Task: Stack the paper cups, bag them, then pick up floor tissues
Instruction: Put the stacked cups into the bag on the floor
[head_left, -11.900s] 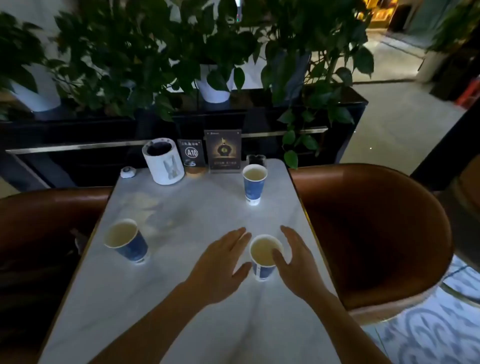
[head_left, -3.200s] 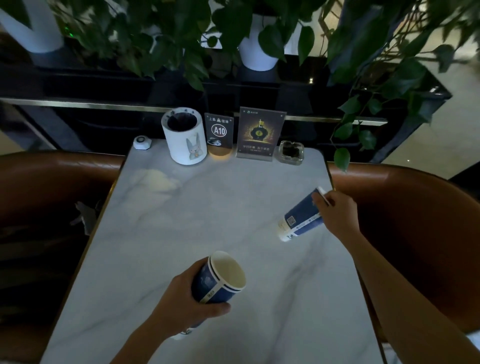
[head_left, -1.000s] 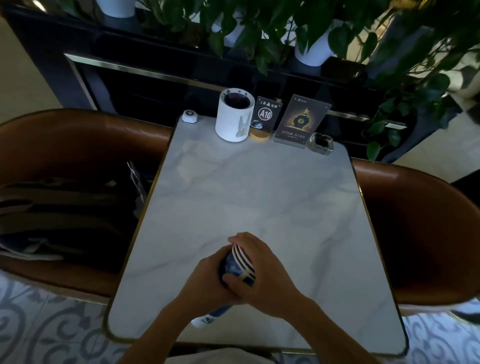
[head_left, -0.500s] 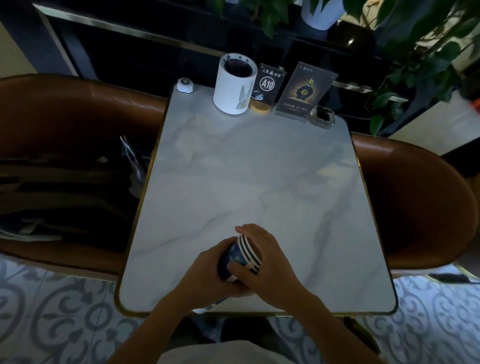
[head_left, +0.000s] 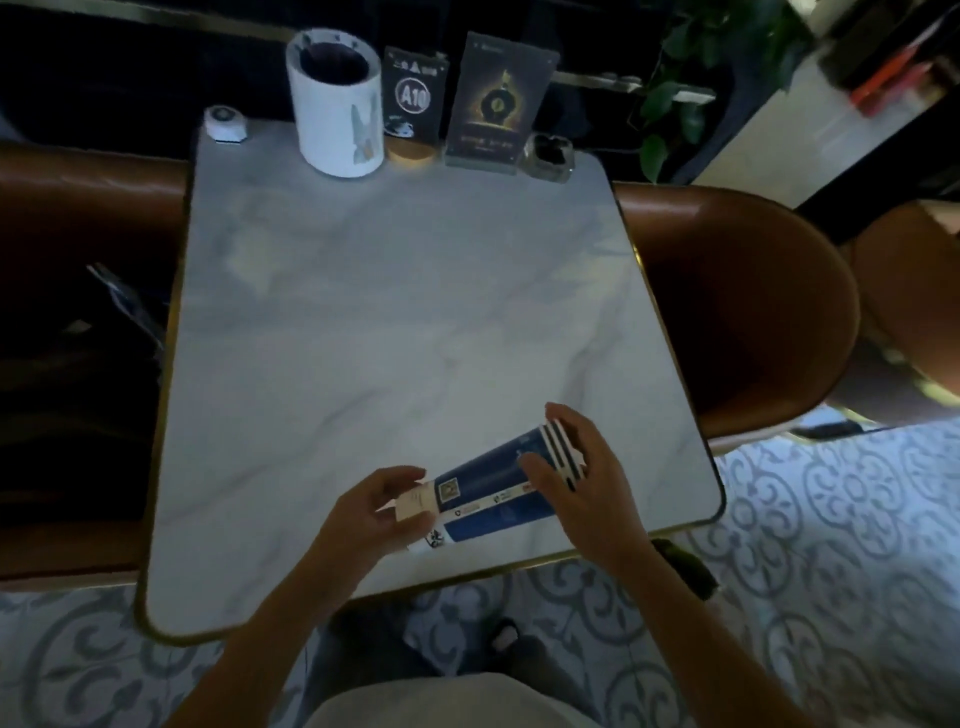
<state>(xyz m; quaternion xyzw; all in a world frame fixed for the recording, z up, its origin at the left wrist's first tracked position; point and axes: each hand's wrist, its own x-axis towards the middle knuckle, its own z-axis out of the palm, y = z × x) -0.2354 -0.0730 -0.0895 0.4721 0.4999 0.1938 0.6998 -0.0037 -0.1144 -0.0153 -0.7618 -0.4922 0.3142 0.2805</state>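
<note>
The blue and white paper cups are nested into one stack (head_left: 493, 486), held on its side just above the near part of the marble table (head_left: 395, 312). Three white rims show at its right end. My right hand (head_left: 576, 483) grips the rim end, fingers wrapped over the rims. My left hand (head_left: 371, 512) pinches the white base end at the left. No bag and no floor tissues are recognisable in this view.
At the table's far edge stand a white cylindrical holder (head_left: 337, 101), an A10 sign (head_left: 413, 96), a dark card stand (head_left: 493, 101), a glass ashtray (head_left: 548, 158) and a small white button (head_left: 224, 122). Brown seats (head_left: 737, 312) flank both sides. Patterned tile floor (head_left: 831, 519) lies below.
The nested cups have turned more level and my hands have spread to the two ends. The view has tilted further down, showing more floor.
</note>
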